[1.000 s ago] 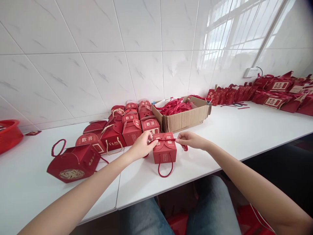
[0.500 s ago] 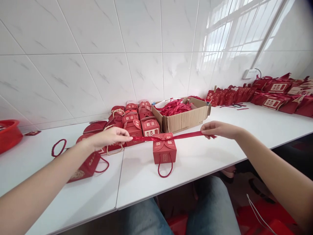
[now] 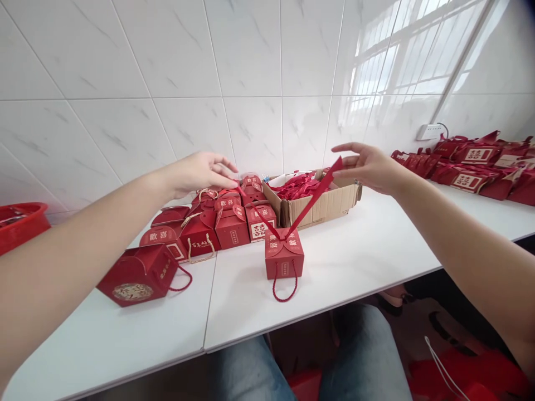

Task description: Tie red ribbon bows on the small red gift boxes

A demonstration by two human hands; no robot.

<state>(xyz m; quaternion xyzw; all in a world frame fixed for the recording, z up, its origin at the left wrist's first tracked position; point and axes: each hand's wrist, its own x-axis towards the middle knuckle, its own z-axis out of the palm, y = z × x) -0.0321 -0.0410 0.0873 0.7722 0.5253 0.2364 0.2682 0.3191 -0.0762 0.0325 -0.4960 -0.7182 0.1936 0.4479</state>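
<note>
A small red gift box (image 3: 284,259) with gold lettering and a red cord handle hanging at its front stands upright on the white table. A red ribbon (image 3: 311,205) is gathered at the middle of its top flaps and rises from there in a V. My left hand (image 3: 204,174) pinches the ribbon's left end between thumb and fingers, up and left of the box. Above and to the right, my right hand (image 3: 365,167) holds the other end at thumb and fingers, its index finger stretched out.
Several red gift boxes (image 3: 232,228) are grouped behind on the left, with a tilted red box (image 3: 140,275) nearer me. An open cardboard box (image 3: 321,206) of loose red ribbons stands by the tiled wall. More red boxes (image 3: 480,167) line the far right; a red basin (image 3: 25,228) is at left.
Both hands have risen with the ribbon ends, so the ribbon went from stretched flat sideways to a V. The small box stays in place on the table.
</note>
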